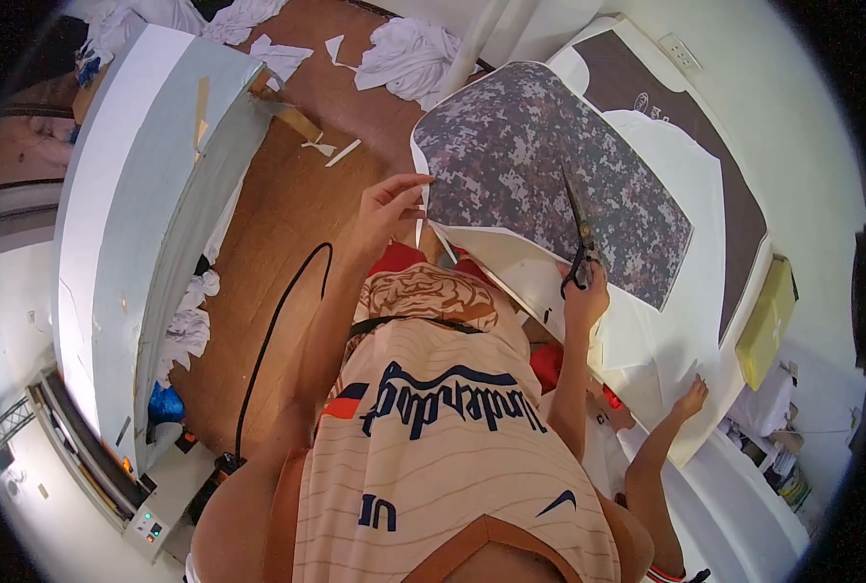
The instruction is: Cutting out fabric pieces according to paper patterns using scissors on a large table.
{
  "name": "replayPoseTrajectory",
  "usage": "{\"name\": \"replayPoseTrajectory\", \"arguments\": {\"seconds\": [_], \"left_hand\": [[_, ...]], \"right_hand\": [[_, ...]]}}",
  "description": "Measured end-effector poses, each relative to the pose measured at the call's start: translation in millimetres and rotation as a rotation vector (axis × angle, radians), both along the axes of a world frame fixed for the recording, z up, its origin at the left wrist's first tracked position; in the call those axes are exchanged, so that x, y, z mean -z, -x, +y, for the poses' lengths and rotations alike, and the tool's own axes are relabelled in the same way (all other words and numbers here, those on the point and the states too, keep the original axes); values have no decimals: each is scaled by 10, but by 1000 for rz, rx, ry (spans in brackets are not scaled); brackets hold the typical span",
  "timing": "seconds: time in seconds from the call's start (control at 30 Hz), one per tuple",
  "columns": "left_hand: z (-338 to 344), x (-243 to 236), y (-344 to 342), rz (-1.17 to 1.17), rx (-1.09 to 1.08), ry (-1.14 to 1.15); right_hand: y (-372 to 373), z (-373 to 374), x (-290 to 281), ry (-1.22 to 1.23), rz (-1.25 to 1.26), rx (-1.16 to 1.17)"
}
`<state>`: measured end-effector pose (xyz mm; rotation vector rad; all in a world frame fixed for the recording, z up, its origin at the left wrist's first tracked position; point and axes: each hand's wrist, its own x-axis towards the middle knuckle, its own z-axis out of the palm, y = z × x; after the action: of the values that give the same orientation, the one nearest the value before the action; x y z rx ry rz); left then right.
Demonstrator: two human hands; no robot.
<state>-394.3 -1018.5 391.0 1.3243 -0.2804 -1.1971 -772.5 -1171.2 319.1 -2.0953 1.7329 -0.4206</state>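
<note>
A dark grey camouflage-patterned panel [511, 146] with white edges lies on the white table. At its near left corner, my left hand [386, 212] has its fingers bent together. A narrow white strip [419, 225] hangs from those fingertips along the panel's edge. My right hand [588, 293] grips black-handled scissors [580, 228] by the loops. Their long blades point away from me over the panel and look nearly closed. Under and beside the panel are white pieces [681, 160] and a dark brown printed piece [627, 83].
Another person's hand [690, 398] rests on the table's right part. A yellow-green block [765, 321] stands at the table's right edge. White cloth heaps [409, 58] and scraps lie on the brown floor [248, 233]. To the left runs a long pale bench [151, 223]; a black cable [276, 321] curves beside me.
</note>
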Motion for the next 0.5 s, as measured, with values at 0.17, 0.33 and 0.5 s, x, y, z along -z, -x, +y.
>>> {"name": "replayPoseTrajectory", "arguments": {"seconds": [0.17, 0.33, 0.5], "left_hand": [[1, 190, 43, -69, -68, 23], [16, 78, 62, -155, -141, 84], [383, -222, -463, -194, -246, 98]], "right_hand": [[-157, -112, 306, 215, -96, -137], [125, -203, 801, 308, -166, -185], [151, -207, 822, 381, -164, -191]]}}
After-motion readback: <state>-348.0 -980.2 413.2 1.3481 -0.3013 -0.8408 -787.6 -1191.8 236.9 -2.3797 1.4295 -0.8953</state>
